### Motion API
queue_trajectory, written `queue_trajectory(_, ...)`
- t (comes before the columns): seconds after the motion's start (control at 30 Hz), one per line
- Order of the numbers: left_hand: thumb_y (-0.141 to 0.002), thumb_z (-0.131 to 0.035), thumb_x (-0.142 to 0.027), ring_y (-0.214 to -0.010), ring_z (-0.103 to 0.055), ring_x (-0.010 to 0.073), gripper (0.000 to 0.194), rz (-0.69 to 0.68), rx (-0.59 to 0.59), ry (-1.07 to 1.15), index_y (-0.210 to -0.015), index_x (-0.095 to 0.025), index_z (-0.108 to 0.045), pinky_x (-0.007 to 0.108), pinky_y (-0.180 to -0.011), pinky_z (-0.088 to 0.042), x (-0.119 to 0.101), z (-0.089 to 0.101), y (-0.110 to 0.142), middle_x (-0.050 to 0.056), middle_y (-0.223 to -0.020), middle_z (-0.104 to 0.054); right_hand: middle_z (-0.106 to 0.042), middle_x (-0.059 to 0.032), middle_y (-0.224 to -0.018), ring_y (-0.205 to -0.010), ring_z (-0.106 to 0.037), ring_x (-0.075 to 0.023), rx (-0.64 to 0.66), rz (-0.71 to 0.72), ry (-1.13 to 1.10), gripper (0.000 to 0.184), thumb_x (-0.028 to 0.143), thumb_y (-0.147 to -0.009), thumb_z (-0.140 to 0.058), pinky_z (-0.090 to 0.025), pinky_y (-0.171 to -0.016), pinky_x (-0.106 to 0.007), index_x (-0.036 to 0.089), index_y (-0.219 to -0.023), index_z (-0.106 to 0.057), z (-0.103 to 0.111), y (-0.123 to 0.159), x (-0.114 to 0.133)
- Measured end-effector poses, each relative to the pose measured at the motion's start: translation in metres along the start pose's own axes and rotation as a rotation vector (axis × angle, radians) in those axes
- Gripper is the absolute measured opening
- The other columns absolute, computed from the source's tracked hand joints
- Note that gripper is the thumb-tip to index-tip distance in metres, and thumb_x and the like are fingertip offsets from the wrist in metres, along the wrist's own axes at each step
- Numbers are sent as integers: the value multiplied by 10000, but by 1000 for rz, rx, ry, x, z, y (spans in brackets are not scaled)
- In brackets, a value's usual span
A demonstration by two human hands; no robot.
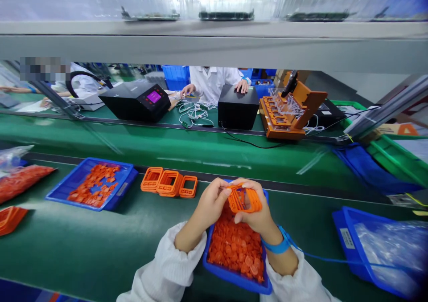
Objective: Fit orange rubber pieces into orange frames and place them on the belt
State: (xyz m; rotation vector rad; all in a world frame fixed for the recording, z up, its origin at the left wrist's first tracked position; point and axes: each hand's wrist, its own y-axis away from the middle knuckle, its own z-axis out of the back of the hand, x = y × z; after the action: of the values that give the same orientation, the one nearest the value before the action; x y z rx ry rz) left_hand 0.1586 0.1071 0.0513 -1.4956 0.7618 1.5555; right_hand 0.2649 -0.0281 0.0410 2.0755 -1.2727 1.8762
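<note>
White sleeves [160,266], seemingly ribbed; blue corded wristband [278,247].

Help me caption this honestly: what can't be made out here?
All in the head view:
Orange frames: exact count, hidden by overlap.
Middle tray: far end, mostly behind left hand and right hand.
Orange bag: its rest, cut off by left edge.
White label, right: print, too small.

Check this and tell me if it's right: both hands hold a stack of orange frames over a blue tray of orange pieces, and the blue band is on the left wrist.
Wrong wrist: the head view shows the blue band on the right wrist. The rest stands.
</note>
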Motion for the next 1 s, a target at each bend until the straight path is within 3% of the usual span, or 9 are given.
queue_trajectory(0.2, -1052, -555, -410, -895, -591, 214, 241, -87, 5, -103, -988, -185, -613, 320, -808, -455, -7, 0, 2, 63, -947, -630, -720, -93, -1252, -1189, -732, -289, -7, 2, -41, 753, 528, -614, -1062, -618, -1027, -460, 305, -1201, -648, -2, 0, 3)
queue_trajectory(0.37, -1059, -605, -423, -872, -598, 195, 258, -171, -5, -94, -989, -178, -646, 306, -796, -457, -11, 7, 5, 54, -926, -613, -730, -85, -1274, -1226, -725, -290, 79, 90, -25, 705, 510, -680, -1031, -598, -1077, -506, 347, -1266, -675, -2, 1, 8)
queue_trajectory(0.5, -1046, -653, -461, -859, -614, 177, 291, -158, 20, -39, -1008, -172, -663, 287, -781, -481, -19, 12, 8, 57, -948, -634, -722, -64, -1336, -1274, -712, -259, 85, 124, -51, 748, 461, -684, -1031, -597, -1085, -444, 390, -1337, -672, 1, -2, 13)
queue_trajectory(0.77, -1004, -667, -632, -640, -618, 138, 469, 60, 139, 263, -1022, -183, -533, 221, -565, -477, -31, 24, 8, 25, -775, -672, -717, -86, -1302, -1202, -744, -278, 39, 4, -117, 835, 479, -584, -1077, -623, -1027, -394, 316, -1298, -677, 16, -4, 13)
queue_trajectory(0.9, -959, -737, -625, -585, -549, 98, 518, 90, 155, 319, -1089, -140, -609, 205, -561, -448, -32, 26, 6, -5, -721, -629, -709, -112, -1299, -1133, -761, -279, 128, -202, -102, 873, 495, -622, -1069, -648, -953, -372, 286, -1349, -633, 22, -2, 19)
queue_trajectory(1.0, -962, -739, -612, -603, -536, 95, 520, 115, 187, 257, -1096, -113, -673, 202, -568, -442, -33, 27, 7, 15, -741, -647, -682, -93, -1356, -1152, -742, -243, 207, -263, -45, 942, 444, -663, -1065, -625, -958, -309, 322, -1463, -583, 27, -1, 23)
